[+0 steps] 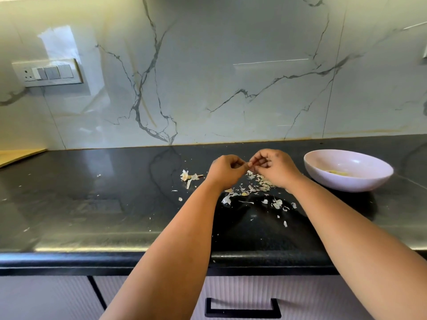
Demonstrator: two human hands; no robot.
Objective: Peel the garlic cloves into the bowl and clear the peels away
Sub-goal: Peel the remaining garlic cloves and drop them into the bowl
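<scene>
Left hand (225,168) and right hand (269,166) raised together above worktop (92,192) middle, fingers curled, pinching one small garlic clove (250,163) between fingertips. Peels (251,192) scattered beneath, toward front edge. Garlic stem remnant (188,176) just left. Bowl (347,179) near right end, peeled cloves (338,173) inside.

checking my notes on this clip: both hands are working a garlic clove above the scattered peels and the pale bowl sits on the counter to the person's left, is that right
Not quite. The shallow pale lilac bowl sits to the person's right, beside the right hand, as the head view shows. The rest holds: the left hand and right hand work a small garlic clove above the papery white peels on the black stone counter.
</scene>
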